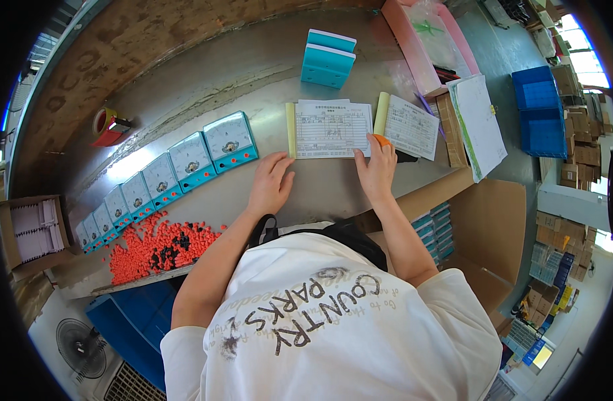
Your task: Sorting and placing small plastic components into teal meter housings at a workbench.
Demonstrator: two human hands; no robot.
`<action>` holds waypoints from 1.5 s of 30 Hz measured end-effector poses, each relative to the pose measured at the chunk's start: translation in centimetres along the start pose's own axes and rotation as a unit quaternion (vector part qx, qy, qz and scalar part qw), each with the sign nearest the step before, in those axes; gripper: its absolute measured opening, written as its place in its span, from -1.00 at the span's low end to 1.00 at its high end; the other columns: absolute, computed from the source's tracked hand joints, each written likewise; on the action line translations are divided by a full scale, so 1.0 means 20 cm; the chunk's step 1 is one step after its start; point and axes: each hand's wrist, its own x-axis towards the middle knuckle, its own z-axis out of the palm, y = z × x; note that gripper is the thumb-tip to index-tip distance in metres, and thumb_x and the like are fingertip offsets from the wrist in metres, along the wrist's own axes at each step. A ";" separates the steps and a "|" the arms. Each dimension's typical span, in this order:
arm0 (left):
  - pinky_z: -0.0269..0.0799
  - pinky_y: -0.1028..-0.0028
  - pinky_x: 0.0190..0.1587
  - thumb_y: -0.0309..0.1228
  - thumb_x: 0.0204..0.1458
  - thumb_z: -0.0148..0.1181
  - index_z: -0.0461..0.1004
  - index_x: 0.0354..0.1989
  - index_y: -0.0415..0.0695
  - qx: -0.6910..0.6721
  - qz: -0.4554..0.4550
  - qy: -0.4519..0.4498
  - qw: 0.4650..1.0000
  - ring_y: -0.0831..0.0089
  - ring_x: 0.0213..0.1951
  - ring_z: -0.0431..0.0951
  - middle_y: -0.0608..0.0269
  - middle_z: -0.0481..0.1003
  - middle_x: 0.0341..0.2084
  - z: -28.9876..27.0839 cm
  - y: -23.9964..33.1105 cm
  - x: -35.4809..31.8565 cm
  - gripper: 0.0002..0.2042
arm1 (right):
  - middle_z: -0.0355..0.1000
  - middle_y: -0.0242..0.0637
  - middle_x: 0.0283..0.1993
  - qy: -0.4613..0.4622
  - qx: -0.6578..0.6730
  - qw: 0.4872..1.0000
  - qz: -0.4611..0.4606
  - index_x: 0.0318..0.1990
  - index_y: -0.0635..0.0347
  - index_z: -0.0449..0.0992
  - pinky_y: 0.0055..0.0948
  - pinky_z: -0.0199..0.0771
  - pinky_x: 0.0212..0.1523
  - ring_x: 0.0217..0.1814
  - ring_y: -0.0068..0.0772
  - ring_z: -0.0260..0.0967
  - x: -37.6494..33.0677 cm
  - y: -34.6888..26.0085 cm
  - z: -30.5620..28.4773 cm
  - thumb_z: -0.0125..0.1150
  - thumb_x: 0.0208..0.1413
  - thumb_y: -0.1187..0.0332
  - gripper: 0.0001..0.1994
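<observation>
A form pad (333,131) with a yellow binding strip and handwritten entries lies on the metal table in front of me. My left hand (271,184) rests by its lower left corner, fingers stretched out and holding nothing. My right hand (378,168) lies at its lower right corner, thumb and fingers apart, fingertips on or beside the paper. A small orange thing (383,140) shows at those fingertips; its kind is unclear. Just right of it a second form pad (411,127), also with a yellow strip, lies tilted.
Turquoise boxes with white tops (229,142) stand in a row at left, behind a heap of small red and black parts (152,252). Two more turquoise pieces (328,60) stand at the back. A pink bin (400,40) and tape roll (106,123) flank them. A carton (490,230) stands right.
</observation>
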 end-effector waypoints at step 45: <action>0.38 0.60 -0.47 -0.40 0.10 0.04 0.43 -0.33 -0.23 -0.449 -0.417 0.181 0.769 0.55 -0.51 0.50 0.27 0.48 -0.53 0.00 -0.02 0.08 -0.86 | 0.19 -0.09 0.17 -0.041 0.087 0.995 -0.033 0.05 0.29 0.30 -0.23 0.10 0.21 0.22 -0.02 0.08 -0.02 -0.03 0.12 0.23 -0.11 0.42 -0.51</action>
